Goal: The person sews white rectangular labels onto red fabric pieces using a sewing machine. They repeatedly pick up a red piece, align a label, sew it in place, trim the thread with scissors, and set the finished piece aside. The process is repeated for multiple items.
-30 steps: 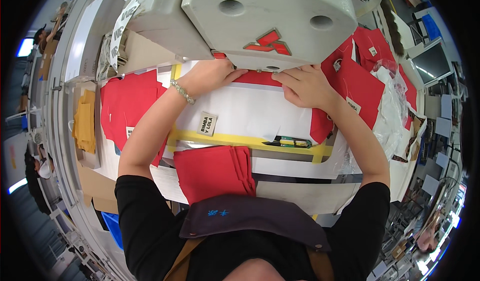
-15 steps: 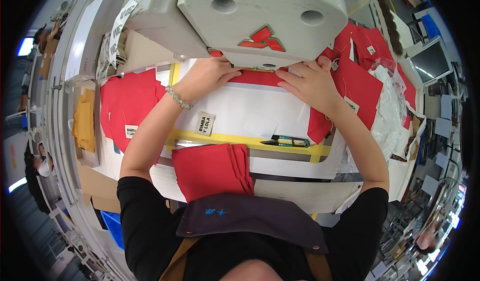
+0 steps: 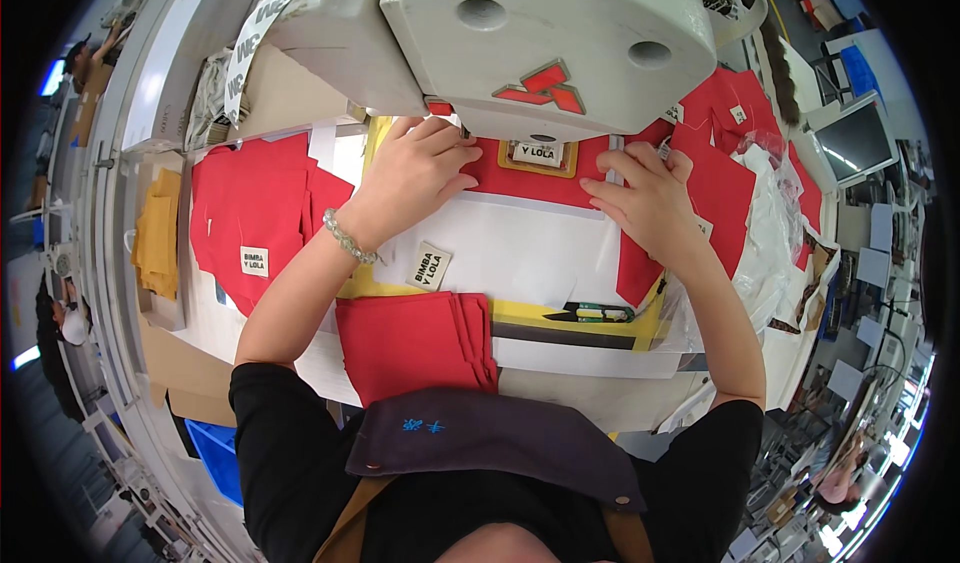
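Observation:
Under the head of a large pale sewing machine (image 3: 550,58) lies a piece of red cloth (image 3: 530,186) on a white sheet (image 3: 510,238). A yellow-edged frame (image 3: 565,171) with a pale label (image 3: 538,154) inside it rests on the cloth. My left hand (image 3: 420,171) lies at the cloth's left end, fingers loosely bent and apart. At the right end, beside an upright metallic strip (image 3: 614,155), my right hand (image 3: 645,193) has its fingers apart, the thumb near the cloth's edge. A loose label (image 3: 429,266) sits on the sheet, close to my left wrist.
A stack of red cloth pieces (image 3: 415,343) lies in front of me. More red pieces sit at the left (image 3: 260,208) and right (image 3: 715,188), some with labels. Dark-green snips (image 3: 592,313) rest on the yellow tape. A plastic bag (image 3: 775,223) lies far right.
The sheet and red cloth have slid toward me, and the framed label has come out from under the machine head. Both hands have come back slightly, and my right hand has moved rightward.

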`<action>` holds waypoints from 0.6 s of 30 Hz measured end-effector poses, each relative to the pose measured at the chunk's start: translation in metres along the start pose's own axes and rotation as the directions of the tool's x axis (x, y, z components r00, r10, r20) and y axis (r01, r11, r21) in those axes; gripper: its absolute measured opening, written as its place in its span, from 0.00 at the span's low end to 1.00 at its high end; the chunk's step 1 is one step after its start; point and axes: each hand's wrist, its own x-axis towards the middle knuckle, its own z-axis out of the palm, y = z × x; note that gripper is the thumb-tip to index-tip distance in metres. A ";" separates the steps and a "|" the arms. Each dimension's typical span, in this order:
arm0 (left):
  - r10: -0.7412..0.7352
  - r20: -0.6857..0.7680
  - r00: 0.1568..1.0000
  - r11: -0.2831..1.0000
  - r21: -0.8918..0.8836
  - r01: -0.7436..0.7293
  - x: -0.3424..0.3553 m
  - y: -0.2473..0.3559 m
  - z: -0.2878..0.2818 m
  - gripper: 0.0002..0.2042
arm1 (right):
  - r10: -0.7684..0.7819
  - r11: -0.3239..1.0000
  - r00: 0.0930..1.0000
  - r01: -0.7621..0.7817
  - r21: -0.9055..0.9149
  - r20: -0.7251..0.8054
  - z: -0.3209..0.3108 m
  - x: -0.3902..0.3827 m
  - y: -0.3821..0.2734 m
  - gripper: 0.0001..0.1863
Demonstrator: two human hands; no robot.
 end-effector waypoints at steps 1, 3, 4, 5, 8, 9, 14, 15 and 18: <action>0.000 0.009 1.000 1.000 -0.012 0.000 0.000 -0.001 0.001 0.12 | 0.004 1.000 1.000 -0.004 0.011 -0.005 0.000 -0.001 0.000 0.09; 0.026 0.011 1.000 0.999 -0.041 -0.025 0.000 -0.001 0.002 0.12 | -0.017 1.000 1.000 0.017 -0.025 -0.011 0.003 0.000 0.000 0.08; 0.053 0.005 0.999 0.997 -0.059 -0.052 0.001 -0.001 0.003 0.12 | -0.027 0.999 1.000 0.026 -0.042 -0.015 0.005 0.000 0.000 0.08; 0.079 -0.002 0.997 0.994 -0.075 -0.079 0.001 -0.001 0.003 0.12 | -0.038 0.998 0.999 0.036 -0.060 -0.026 0.007 0.000 0.000 0.08; 0.140 -0.070 0.988 0.989 -0.038 -0.143 0.004 0.002 0.007 0.11 | -0.048 0.995 0.997 0.042 -0.094 -0.066 0.015 0.001 -0.001 0.07; 0.128 -0.060 0.990 0.991 -0.031 -0.130 0.004 0.005 0.009 0.11 | -0.038 0.996 0.996 0.030 -0.089 -0.086 0.017 0.001 0.000 0.06; 0.163 -0.045 0.986 0.986 0.036 -0.162 0.005 0.014 0.017 0.11 | 0.112 0.991 0.969 -0.094 0.093 -0.219 0.019 0.003 0.006 0.06; 0.194 -0.038 0.980 0.978 0.084 -0.190 0.004 0.012 0.019 0.11 | 0.103 0.993 0.967 -0.085 0.085 -0.235 0.019 0.003 0.006 0.06; 0.289 -0.023 0.957 0.943 0.181 -0.281 0.002 0.007 0.020 0.11 | 0.040 0.999 0.963 -0.047 -0.017 -0.266 0.018 0.000 0.004 0.07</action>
